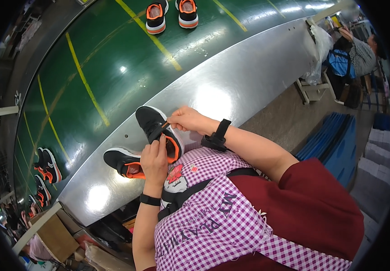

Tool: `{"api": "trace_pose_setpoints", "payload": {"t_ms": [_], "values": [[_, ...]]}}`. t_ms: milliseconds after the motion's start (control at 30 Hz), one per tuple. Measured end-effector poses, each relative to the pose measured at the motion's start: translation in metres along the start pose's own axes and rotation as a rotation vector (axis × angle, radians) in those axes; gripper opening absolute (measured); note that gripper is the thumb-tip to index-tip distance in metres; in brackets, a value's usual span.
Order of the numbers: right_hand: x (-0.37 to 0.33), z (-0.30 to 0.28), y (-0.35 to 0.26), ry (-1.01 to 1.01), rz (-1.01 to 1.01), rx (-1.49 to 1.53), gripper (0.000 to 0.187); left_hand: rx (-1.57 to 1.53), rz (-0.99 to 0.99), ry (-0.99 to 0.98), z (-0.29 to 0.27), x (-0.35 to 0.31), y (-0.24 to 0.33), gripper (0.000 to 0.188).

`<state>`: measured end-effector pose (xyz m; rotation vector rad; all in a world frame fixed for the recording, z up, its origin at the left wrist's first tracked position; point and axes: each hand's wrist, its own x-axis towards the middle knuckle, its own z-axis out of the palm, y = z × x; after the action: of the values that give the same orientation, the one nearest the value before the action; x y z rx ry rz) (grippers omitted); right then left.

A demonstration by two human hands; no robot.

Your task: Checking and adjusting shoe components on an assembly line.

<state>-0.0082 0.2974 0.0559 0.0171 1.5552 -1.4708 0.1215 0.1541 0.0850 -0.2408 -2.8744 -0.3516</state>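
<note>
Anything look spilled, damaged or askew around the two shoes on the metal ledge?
Nothing stands out as spilled or damaged. A black strap slants across one shoe, but the right hand pinches its end, which likely explains that; the left hand is there too.

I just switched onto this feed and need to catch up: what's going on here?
A person has both hands at a black sneaker with orange lining, at the near edge of the metal worktop. The right hand pinches its black strap; the left hand is by the strap's lower part, its grip unclear. A matching sneaker sits to the left. More sneakers stand on the green conveyor belt.
</note>
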Motion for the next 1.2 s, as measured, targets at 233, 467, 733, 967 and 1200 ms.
{"api": "trace_pose_setpoints", "payload": {"t_ms": [233, 467, 733, 967, 1200], "values": [[-0.002, -0.007, 0.012, -0.125, 0.057, 0.120, 0.030, -0.003, 0.017, 0.010, 0.002, -0.001, -0.003, 0.036], [0.006, -0.011, 0.027, -0.316, 0.171, 0.126, 0.028, 0.056, 0.028, 0.026, 0.004, -0.002, -0.004, 0.033], [0.013, -0.011, 0.031, -0.442, 0.313, 0.050, 0.032, -0.122, -0.089, 0.087, 0.010, -0.007, -0.005, 0.038], [0.013, -0.015, 0.043, -0.284, 0.096, -0.039, 0.030, -0.049, -0.161, -0.053, -0.008, 0.020, 0.007, 0.040], [-0.012, -0.004, 0.022, -0.160, -0.278, -0.567, 0.044, 0.182, -0.025, -0.193, -0.006, 0.026, 0.006, 0.027]]}}
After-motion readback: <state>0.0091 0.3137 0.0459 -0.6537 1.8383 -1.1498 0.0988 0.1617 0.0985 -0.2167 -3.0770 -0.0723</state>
